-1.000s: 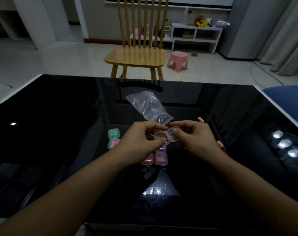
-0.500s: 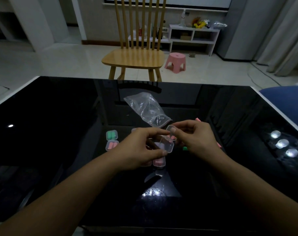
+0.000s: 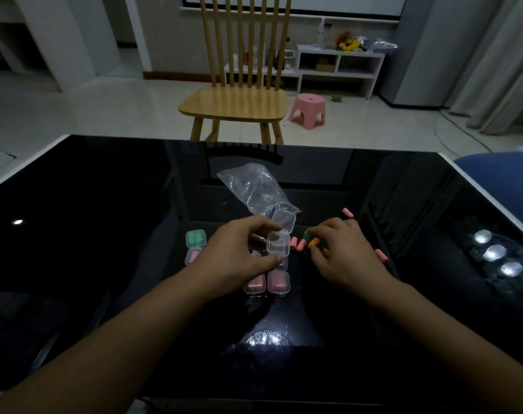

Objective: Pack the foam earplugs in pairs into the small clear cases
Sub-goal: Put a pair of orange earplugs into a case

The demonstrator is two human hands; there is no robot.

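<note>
The left hand (image 3: 239, 258) pinches an open case (image 3: 279, 245) above the bench (image 3: 105, 234), lid up, ready for filling; the right hand (image 3: 344, 255) curls onto an orange plug (image 3: 313, 242), perhaps a green one (image 3: 306, 234) too.

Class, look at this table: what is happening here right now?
A person is packing foam earplugs into small clear cases. The left hand holds an open, empty case above the black table. The right hand reaches among loose earplugs, fingertips at an orange one. Several filled cases already lie below the hands.
</note>
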